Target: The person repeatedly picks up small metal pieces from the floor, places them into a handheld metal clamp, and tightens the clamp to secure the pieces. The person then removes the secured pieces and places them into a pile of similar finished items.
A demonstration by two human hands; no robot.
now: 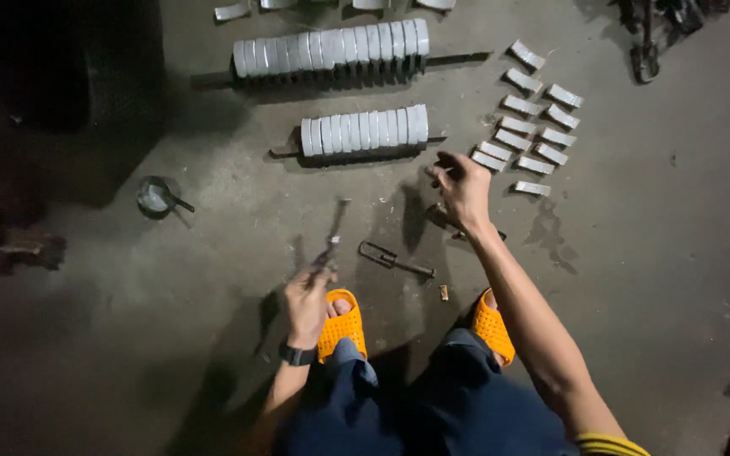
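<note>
Your left hand (306, 304) grips a thin tool (331, 236) in its fingers (318, 274). Your right hand (462, 190) is closed just below a row of grey blocks (363, 131), with loose blocks (530, 127) to its right.

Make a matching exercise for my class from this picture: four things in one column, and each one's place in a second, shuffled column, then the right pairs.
Things
1. thin metal tool
2. small metal pan
3. loose grey bars
4. orange slippers

Places
A. alone on the floor at far left
B. on the person's feet
C. held in the left hand
D. laid out in two columns beyond the right hand

Pairs: 1-C, 2-A, 3-D, 4-B
</note>
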